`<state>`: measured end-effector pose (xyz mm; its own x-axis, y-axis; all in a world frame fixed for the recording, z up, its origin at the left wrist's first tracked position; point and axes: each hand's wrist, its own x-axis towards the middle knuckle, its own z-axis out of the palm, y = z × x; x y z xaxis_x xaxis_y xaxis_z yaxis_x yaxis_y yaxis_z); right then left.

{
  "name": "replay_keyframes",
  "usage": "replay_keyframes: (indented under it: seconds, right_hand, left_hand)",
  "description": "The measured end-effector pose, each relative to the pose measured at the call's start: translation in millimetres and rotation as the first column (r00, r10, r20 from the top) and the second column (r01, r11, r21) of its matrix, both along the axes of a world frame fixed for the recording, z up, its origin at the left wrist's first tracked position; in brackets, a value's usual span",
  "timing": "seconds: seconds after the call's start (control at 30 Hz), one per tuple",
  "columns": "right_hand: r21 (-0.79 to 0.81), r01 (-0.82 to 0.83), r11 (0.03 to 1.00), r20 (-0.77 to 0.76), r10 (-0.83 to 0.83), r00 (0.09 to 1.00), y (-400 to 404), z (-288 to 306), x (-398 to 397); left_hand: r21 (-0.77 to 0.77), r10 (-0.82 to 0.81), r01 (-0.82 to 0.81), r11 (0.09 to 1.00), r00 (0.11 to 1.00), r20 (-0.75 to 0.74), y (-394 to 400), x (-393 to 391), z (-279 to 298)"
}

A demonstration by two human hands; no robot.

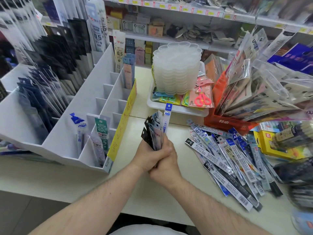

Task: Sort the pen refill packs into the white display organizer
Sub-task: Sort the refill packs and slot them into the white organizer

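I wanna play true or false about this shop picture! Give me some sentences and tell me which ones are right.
1. Both hands, left hand and right hand, hold one bundle of refill packs. True.
2. The loose pile of packs lies left of the hands. False: it lies to their right.
3. The white organizer has some empty slots. True.
4. The scissors in the tray are blue. False: they are pink.
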<state>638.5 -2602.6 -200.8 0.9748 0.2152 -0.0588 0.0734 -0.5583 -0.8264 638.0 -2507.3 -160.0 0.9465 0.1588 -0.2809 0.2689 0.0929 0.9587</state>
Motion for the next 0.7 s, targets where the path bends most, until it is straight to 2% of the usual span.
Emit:
replay_keyframes:
  seconds: [0.1,0.13,0.17,0.2,0.27,0.3,0.33,0.4,0.47,0.57,0.7]
  right_hand:
    - [-0.143,-0.270,0.952,0.077,0.282,0.956,-6,27,-3]
    - [-0.148,-0.334,0.931,0.078,0.347,0.935,-10,33,-2]
    - [-0.107,-0.332,0.937,0.063,0.340,0.938,-15,39,1]
    - [-0.005,-0.245,0.970,0.047,0.245,0.968,-19,41,6]
    - [0.142,0.093,0.985,-0.114,-0.077,0.990,-21,47,23]
    - [0.110,0.243,0.964,-0.228,-0.214,0.950,-21,49,36]
    - [0.055,0.327,0.943,-0.316,-0.294,0.902,-20,49,49]
    - [-0.010,0.364,0.931,-0.444,-0.331,0.833,-18,44,70]
    - [-0.011,0.374,0.927,-0.503,-0.329,0.799,-9,40,82]
    - [-0.041,0.287,0.957,-0.519,-0.266,0.813,0,34,89]
    - [-0.047,0.230,0.972,-0.501,-0.222,0.836,4,44,90]
  left_hand:
    - [0.016,0.167,-0.166,0.986,0.984,-0.059,5,1,3]
    - [0.028,0.202,-0.201,0.979,0.977,-0.065,8,2,5]
    - [0.046,0.218,-0.216,0.975,0.974,-0.067,11,2,8]
    - [0.074,0.234,-0.229,0.971,0.970,-0.067,15,2,11]
    - [0.114,0.263,-0.255,0.960,0.963,-0.057,23,2,16]
    - [0.119,0.279,-0.272,0.955,0.960,-0.042,26,1,19]
    - [0.113,0.287,-0.282,0.953,0.957,-0.033,29,0,22]
    - [0.088,0.271,-0.266,0.960,0.961,-0.050,32,-3,30]
    - [0.072,0.207,-0.202,0.977,0.974,-0.087,36,-8,40]
    - [0.030,0.137,-0.134,0.991,0.983,-0.123,43,-13,54]
    - [-0.112,0.174,-0.196,0.974,0.968,-0.178,50,-15,68]
